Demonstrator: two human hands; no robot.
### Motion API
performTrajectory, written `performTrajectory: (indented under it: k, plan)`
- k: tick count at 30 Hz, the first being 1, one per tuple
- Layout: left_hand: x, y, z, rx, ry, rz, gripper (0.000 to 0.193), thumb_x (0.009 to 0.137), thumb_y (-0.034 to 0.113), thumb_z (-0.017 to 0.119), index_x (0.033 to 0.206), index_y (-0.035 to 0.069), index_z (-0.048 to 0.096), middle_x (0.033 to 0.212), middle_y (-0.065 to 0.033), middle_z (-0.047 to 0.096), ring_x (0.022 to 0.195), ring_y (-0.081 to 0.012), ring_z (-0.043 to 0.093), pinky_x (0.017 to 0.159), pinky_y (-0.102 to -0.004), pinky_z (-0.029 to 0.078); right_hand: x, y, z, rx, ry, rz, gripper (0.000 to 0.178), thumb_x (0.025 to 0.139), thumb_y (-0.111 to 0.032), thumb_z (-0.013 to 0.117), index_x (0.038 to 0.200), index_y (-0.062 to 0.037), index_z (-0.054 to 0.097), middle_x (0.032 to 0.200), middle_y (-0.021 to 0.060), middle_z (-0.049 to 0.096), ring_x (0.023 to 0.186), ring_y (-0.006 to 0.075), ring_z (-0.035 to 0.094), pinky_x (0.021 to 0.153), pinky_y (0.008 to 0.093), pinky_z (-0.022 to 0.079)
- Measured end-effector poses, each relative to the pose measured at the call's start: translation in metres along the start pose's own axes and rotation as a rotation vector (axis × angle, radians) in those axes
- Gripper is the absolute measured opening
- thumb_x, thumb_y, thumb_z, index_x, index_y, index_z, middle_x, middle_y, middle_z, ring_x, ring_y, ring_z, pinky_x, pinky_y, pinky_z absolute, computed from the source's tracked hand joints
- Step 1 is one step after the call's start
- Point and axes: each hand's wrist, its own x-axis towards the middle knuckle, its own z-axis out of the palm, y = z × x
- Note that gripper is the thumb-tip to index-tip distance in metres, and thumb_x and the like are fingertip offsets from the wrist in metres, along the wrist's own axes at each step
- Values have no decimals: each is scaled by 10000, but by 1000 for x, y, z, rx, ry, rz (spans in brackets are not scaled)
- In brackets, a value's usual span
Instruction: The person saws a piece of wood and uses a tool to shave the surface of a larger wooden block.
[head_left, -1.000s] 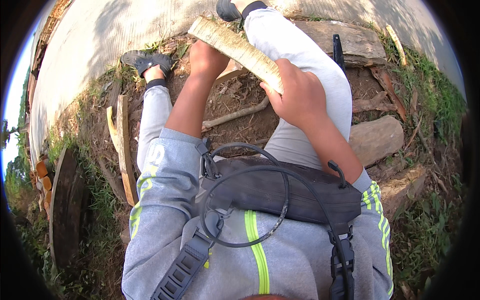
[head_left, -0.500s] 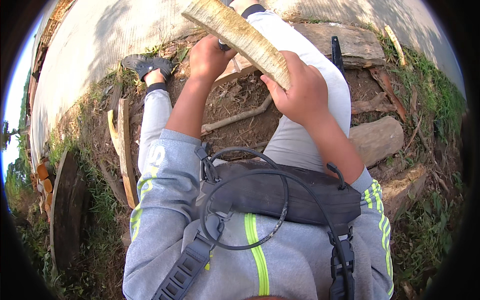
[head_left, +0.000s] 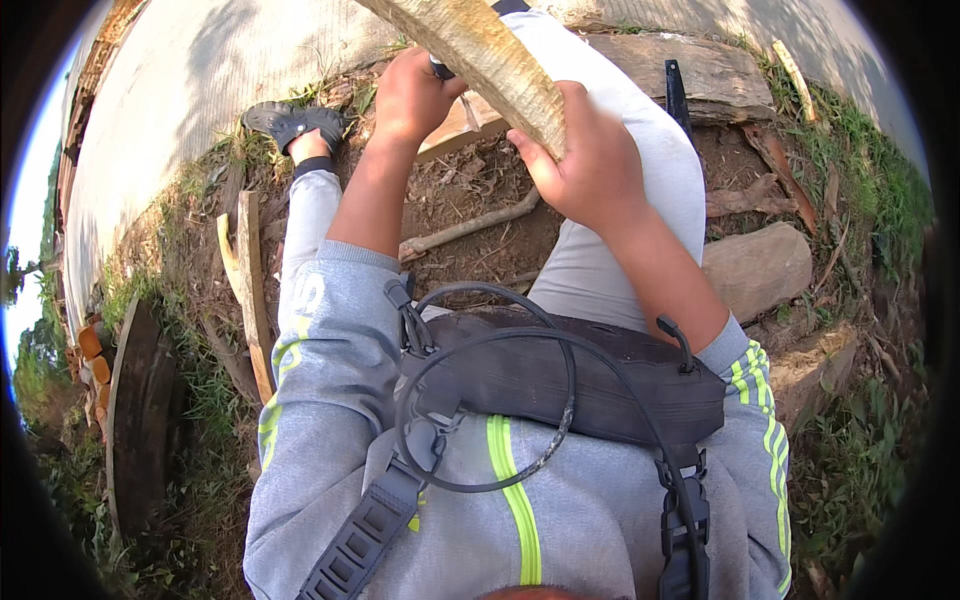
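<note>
A curved, rough-sawn piece of pale yellow wood (head_left: 490, 70) is gripped at its near end by my right hand (head_left: 598, 165), thumb along one side and fingers wrapped round the other. Its far end runs off the top of the view. Just left of it, my left hand (head_left: 412, 98) is closed round a black-handled tool (head_left: 440, 68). Most of that tool is hidden by the hand and the wood; a narrow pale tip shows below, so its kind cannot be told. Beneath both hands lies a squared timber (head_left: 455, 140) on the soil.
A bent stick (head_left: 475, 228) lies between my legs. To the right are a thick plank (head_left: 680, 80), a dark upright blade-like thing (head_left: 677, 95) and a cut log (head_left: 760, 265). Wooden strips (head_left: 252, 290) and a dark slab (head_left: 140, 420) stand at left. Pavement (head_left: 160, 120) stretches beyond.
Both hands have shifted slightly upward and the wooden piece has moved a little up and left, more of its far end leaving the view. Both grips are kept.
</note>
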Motion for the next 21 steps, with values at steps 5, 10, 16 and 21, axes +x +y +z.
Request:
performTrajectory:
  k: [5,10,16,21]
  plan:
    - [-4,1,-1,-106,22,-2,257,820,270,877,1034,141,814,1001,-149,766,1023,-382,726,881,-486,582,0,-2,3,169,292,-189,485,920,-330,820,1204,-20,578,840,189,723,751,425,709,691,509,558]
    - [5,-11,7,-86,38,26,233,835,260,842,1011,111,809,985,-166,760,984,-404,708,877,-506,571,7,7,7,135,202,-135,498,900,-324,837,1203,-16,589,832,179,711,735,408,705,684,505,553]
    - [-4,0,3,-93,96,-20,275,838,243,843,1084,124,814,1092,-166,779,1076,-388,725,920,-492,580,2,1,7,128,243,-204,451,918,-332,820,1156,-24,592,896,191,736,794,410,723,721,506,556]
    - [-4,13,-7,-212,73,-61,266,821,199,869,1027,59,774,999,-216,758,972,-432,722,864,-527,574,7,4,4,62,25,-22,494,902,-299,831,1235,-19,597,943,200,744,843,416,727,746,514,545]
